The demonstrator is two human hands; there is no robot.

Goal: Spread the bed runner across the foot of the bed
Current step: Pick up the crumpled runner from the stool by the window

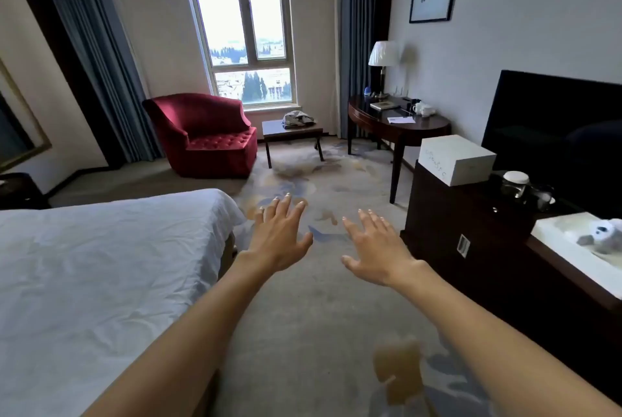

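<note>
Reaching forward over the carpet [303,309], the left hand [279,231] and the right hand [373,248] are both held palm down with fingers spread and straight. Neither hand holds or touches anything. The two hands are near each other, just beside the corner of the bed [101,265].

Task status: not started, as far as the head view shows. The bed carries only a white, lightly creased sheet. No bed runner lies on any visible part of it, and the edge facing the dark cabinet [471,231], judged to be the foot, is bare.

Location of the bed runner: not confirmed. A crumpled grey cloth [299,118] lies on the low bench [289,133] below the window, beside the red armchair [205,133] and well apart from both hands. It cannot be told whether this cloth is the runner.

Remaining steps, as judged:
1. Locate and pick up the runner.
2. Carry it to the foot of the bed.
3. Unfold it across the full width.
4. Smooth it flat and square it to the edge.
</note>
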